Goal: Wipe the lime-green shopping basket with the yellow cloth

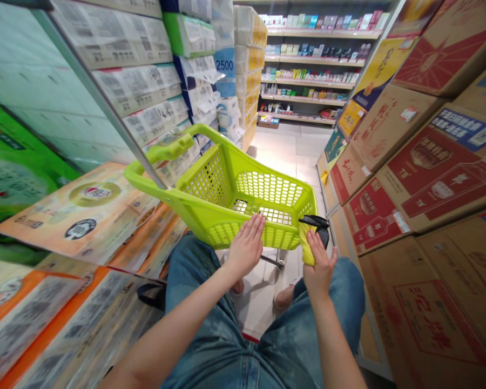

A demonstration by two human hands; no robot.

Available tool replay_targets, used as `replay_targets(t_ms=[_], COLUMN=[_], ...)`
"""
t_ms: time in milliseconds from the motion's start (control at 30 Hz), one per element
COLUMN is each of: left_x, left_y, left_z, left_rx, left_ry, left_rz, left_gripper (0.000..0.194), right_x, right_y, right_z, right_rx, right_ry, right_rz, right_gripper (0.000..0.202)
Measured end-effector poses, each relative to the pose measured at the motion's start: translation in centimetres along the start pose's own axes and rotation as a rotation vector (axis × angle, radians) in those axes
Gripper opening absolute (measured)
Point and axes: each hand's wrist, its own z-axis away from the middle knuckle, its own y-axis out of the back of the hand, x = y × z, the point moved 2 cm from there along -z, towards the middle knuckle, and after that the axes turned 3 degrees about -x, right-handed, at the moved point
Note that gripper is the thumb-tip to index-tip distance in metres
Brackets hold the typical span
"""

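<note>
A lime-green shopping cart (263,174) with a perforated basket stands before my knees. My left hand (246,246) lies on the near side of the basket, palm down, fingers stretched out with nothing in them. At the basket's right-hand corner, my right hand (321,259) holds a yellow cloth (306,243) against the plastic. A black piece of material (323,222) sits just above those fingers; I cannot tell whether it belongs to the cloth. The part of the cloth under my palm is hidden.
Stacked cartons (419,173) line the right side. On the left are packs of paper goods (146,81) and a low stack of orange boxes (85,210). A tiled aisle (297,146) leads to stocked shelves (316,56) at the back. A metal pole (105,102) slants beside the cart handle.
</note>
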Motion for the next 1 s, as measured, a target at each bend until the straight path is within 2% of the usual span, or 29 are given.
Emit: replay_targets(t_ms=[133,300,400,467,567,733,833,933,1000], left_x=[0.2,0.2,0.1,0.0,0.0,0.0,-0.1,-0.1,0.0], left_y=[0.0,0.3,0.3,0.3,0.1,0.0,-0.1,-0.2,-0.2], left_z=[-0.1,0.0,0.0,0.1,0.1,0.0,0.0,-0.1,-0.1], left_rx=[0.001,-0.023,-0.039,-0.031,-0.011,-0.010,-0.018,-0.023,-0.021], left_ry=[0.010,0.014,0.003,0.003,-0.003,0.004,0.003,0.004,0.005], left_rz=[-0.003,-0.016,-0.023,-0.028,-0.032,-0.027,-0.029,-0.033,-0.033], left_gripper=[0.069,0.067,0.068,0.069,0.068,0.065,0.065,0.065,0.065], right_x=[-2.9,-8.8,-10.2,-9.8,-7.5,-2.1,0.3,0.9,0.1], right_y=[-0.9,-3.2,-3.6,-3.3,-2.3,-0.7,-0.2,-0.4,-0.7], right_z=[-0.7,-1.7,-2.0,-1.9,-1.4,-0.4,-0.1,-0.1,-0.3], right_rx=[0.007,-0.070,-0.091,-0.095,-0.104,-0.046,0.008,0.068,0.090], right_ry=[-0.023,0.112,0.156,0.188,0.209,0.091,-0.009,-0.097,-0.116], right_rz=[0.022,-0.002,-0.011,-0.004,0.003,-0.007,-0.047,-0.076,-0.058], right_gripper=[0.079,0.078,0.076,0.075,0.074,0.073,0.071,0.071,0.074])
